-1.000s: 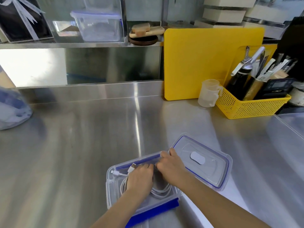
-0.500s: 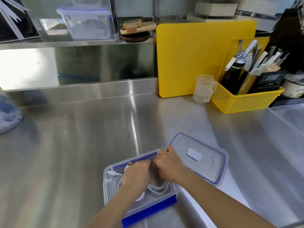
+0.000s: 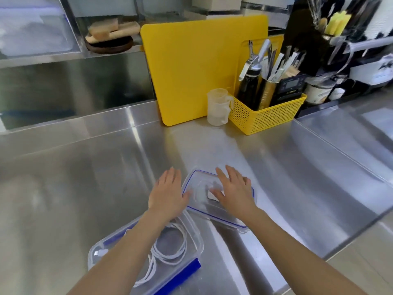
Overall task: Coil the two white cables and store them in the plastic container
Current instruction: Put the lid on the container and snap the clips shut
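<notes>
Lid not yet on the container (image 3: 196, 241)

Both hands, left hand (image 3: 168, 193) and right hand (image 3: 232, 191), are spread flat and empty by the lid (image 3: 202, 204); the springy cables (image 3: 170, 250) could get pinched under it.

Steel bench (image 3: 89, 188). Clear container (image 3: 197, 241) near front edge, white cables (image 3: 170, 250) coiled inside, one plug (image 3: 100, 252) at its left end, blue clip (image 3: 178, 277) on the near side. Lid (image 3: 214, 211) lies just behind-right of container. Left hand (image 3: 168, 194) open, flat, at lid's left edge. Right hand (image 3: 231, 190) open, fingers spread, over the lid; contact unclear. Yellow board (image 3: 191, 67) upright at back, measuring cup (image 3: 218, 106) beside yellow basket (image 3: 265, 116) of utensils.
</notes>
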The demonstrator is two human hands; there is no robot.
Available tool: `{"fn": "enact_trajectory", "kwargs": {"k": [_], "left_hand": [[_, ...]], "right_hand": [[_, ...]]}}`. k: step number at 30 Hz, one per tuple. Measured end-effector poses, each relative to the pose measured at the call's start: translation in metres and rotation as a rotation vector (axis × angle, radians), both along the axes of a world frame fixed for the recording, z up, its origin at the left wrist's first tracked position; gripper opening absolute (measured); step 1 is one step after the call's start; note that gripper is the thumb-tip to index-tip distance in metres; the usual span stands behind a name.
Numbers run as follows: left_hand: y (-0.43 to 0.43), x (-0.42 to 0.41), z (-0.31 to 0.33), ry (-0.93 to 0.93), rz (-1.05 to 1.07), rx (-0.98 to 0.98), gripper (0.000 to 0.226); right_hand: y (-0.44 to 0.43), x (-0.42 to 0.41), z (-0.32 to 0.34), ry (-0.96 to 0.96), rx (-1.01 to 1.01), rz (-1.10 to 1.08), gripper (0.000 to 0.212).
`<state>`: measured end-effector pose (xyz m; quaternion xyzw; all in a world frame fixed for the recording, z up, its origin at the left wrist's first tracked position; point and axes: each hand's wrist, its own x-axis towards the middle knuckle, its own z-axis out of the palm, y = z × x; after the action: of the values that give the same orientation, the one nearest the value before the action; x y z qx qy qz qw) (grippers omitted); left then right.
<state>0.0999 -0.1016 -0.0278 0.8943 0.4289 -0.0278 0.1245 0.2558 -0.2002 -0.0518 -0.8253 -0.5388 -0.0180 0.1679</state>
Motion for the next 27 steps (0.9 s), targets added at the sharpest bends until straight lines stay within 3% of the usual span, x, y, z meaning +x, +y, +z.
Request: {"fn": "enact_trajectory", "kwargs": {"k": [3,5,7,9,11,13,15,18,20,22,24,27], "left_hand": [[0.007,0.02,-0.013,0.212,0.013,-0.062,0.084],[0.014,0.03,-0.021,0.307,0.093,-0.185,0.087],[0.018,0.038,-0.024,0.352,0.111,-0.272,0.071],[0.018,0.045,-0.019,0.311,0.087,-0.314,0.048],[0.017,0.051,-0.01,0.189,0.134,-0.384,0.04],[0.025,0.052,0.001,-0.038,0.292,-0.545,0.052],[0.033,0.045,0.014,-0.369,0.54,-0.802,0.077],[0.04,0.023,0.046,-0.789,0.768,-1.228,0.063],[0.049,0.007,0.057,-1.039,0.786,-1.461,0.068],[0.053,-0.01,0.061,-1.195,0.761,-1.434,0.045],[0.051,-0.032,0.067,-1.284,0.754,-1.338,0.018],[0.045,-0.075,0.072,-1.311,0.679,-1.318,0.009]], "right_hand": [[-0.019,0.013,-0.011,0.176,-0.316,-0.256,0.075],[-0.028,0.018,-0.016,0.374,-0.421,-0.416,0.083],[-0.031,0.019,-0.019,0.525,-0.439,-0.528,0.086],[-0.029,0.02,-0.014,0.721,-0.332,-0.552,0.083],[-0.027,0.02,-0.001,1.015,-0.09,-0.53,0.084],[-0.022,0.023,0.014,1.177,0.164,-0.576,0.082],[-0.013,0.027,0.026,1.321,0.379,-0.657,0.074],[0.001,0.023,0.053,1.698,0.615,-0.665,0.041],[0.008,0.014,0.068,1.834,0.748,-0.582,0.041],[0.016,0.001,0.077,1.885,0.816,-0.497,0.042],[0.022,-0.012,0.085,1.938,0.767,-0.388,0.027],[0.025,-0.028,0.082,2.055,0.579,-0.229,0.025]]}}
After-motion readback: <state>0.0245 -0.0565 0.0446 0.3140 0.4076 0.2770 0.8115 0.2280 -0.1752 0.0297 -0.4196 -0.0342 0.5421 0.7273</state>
